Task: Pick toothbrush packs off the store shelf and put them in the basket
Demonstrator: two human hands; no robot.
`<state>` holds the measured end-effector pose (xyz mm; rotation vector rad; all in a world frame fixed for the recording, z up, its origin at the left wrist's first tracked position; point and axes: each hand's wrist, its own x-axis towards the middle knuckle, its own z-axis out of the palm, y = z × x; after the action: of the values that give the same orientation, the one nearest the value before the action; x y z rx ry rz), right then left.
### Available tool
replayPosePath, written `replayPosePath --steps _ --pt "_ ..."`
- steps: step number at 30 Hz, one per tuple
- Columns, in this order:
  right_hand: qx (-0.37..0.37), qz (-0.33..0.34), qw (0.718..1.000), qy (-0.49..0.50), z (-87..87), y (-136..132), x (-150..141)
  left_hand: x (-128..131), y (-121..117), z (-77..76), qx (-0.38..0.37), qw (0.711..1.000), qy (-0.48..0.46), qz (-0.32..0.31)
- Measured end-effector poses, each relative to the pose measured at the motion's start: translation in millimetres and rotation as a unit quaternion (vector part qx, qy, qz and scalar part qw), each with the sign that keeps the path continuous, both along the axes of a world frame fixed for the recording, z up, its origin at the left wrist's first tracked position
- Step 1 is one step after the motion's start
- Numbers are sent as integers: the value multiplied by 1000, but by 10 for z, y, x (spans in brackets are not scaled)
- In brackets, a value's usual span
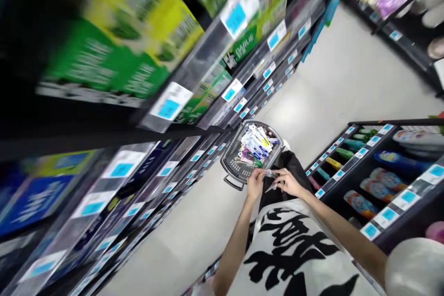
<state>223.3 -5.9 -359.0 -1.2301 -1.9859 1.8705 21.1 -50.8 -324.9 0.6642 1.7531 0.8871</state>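
Head view: hands [269, 181] nearly together.

bright, shelves at left blurred [114, 134]

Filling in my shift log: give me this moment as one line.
left hand: on small clear item | right hand: same item | basket: beyond hands, holding packets | shelves: both sides

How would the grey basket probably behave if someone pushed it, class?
The grey basket would likely keep its shape, since its rim and walls look like stiff plastic. It seems unlikely to tip easily, being broad with a low heap inside. The slim packs lie loosely crisscrossed, so they may slide over one another.
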Motion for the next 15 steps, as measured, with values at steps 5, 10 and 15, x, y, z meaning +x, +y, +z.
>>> replayPosePath --steps 5,10,15 --pt "24 -3 999 44 932 89 182 -14 257 1072 95 993 -12 71" --pt "31 -32 996 79 1621 403 396 59 592 1831 162 964 -100 184" --pt "71 -61 984 151 2341 955 641 457 942 2223 203 949 -217 103"
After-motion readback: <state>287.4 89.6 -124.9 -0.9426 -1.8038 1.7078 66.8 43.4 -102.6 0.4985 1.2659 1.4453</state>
